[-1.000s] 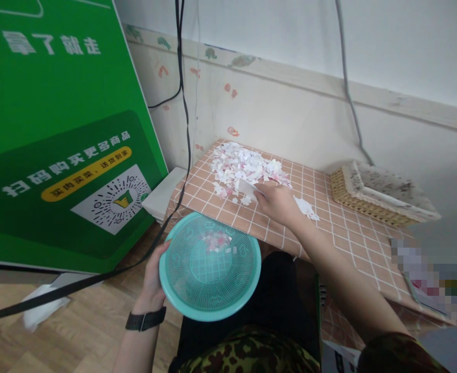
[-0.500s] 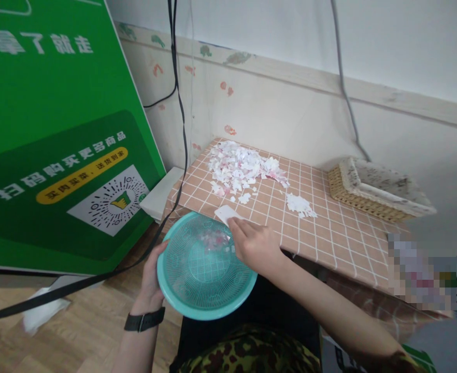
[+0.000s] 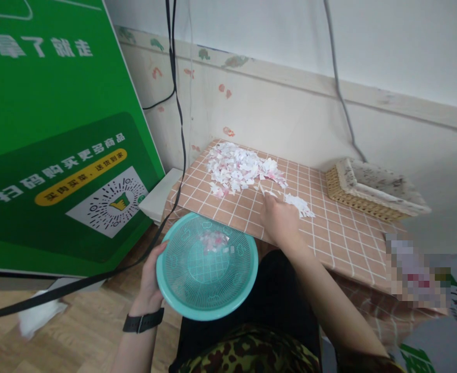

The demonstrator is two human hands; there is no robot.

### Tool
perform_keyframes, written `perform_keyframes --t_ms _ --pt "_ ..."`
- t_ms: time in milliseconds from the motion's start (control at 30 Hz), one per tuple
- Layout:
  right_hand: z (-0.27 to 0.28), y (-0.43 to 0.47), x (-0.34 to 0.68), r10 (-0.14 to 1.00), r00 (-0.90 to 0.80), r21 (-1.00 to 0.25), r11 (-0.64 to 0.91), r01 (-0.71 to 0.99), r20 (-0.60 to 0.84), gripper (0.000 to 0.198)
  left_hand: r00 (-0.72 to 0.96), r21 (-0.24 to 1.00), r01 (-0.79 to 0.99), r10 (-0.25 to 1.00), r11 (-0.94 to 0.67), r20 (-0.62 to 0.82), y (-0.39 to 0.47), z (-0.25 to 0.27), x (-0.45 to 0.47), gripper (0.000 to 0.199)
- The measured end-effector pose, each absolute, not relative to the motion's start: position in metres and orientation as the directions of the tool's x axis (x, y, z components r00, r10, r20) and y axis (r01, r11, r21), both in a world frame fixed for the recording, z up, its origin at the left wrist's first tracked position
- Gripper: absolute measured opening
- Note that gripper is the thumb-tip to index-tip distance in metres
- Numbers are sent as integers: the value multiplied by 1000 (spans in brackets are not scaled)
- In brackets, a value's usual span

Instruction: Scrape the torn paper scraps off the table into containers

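Observation:
My left hand [image 3: 152, 274] grips the left rim of a turquoise plastic colander [image 3: 207, 313] below the table's front edge. Inside it lies a small heap of white and pinkish paper scraps [image 3: 214, 241]. My right hand [image 3: 280, 218] is over the tabletop, closed on a white card [image 3: 261, 188] that shows nearly edge-on; most of it is hidden by the fingers. Just beyond the card spreads a large pile of torn paper bits [image 3: 238, 168]. A smaller patch of white scraps [image 3: 299, 204] lies right beside this hand.
A checked brown cloth covers the table [image 3: 325, 243]. A lined wicker basket [image 3: 368, 194] stands at its back right. On the left rises a green panel [image 3: 57, 103] with white lettering; a black strap [image 3: 179, 191] hangs in front. A grey cable [image 3: 341, 93] runs down the wall.
My right hand has moved from the colander's edge to the right and farther onto the table, with the card turned edge-on. My left hand and the colander have stayed nearly still.

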State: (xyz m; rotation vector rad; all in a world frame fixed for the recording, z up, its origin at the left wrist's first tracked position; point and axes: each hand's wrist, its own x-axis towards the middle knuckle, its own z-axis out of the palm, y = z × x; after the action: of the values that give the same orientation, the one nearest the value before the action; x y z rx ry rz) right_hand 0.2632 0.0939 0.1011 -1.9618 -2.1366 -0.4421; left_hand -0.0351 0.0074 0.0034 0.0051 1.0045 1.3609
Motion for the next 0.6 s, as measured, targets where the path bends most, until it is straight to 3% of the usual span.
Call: perform_keyframes --t_ms 133,267,367,600 --pt "117 98 276 898 105 -140 -49 989 427 32 -108 522 -803 792 286 -601 8 0 -36 19" --pt "120 113 272 892 158 -476 70 876 422 30 -109 515 -807 786 287 -609 8 -1 -36 16" --pt "111 132 264 908 190 -659 116 744 374 30 -107 514 -806 782 293 -613 8 1 -35 17" --pt "82 142 270 874 370 -770 7 638 315 35 -105 510 -811 785 287 -610 7 4 -33 21"
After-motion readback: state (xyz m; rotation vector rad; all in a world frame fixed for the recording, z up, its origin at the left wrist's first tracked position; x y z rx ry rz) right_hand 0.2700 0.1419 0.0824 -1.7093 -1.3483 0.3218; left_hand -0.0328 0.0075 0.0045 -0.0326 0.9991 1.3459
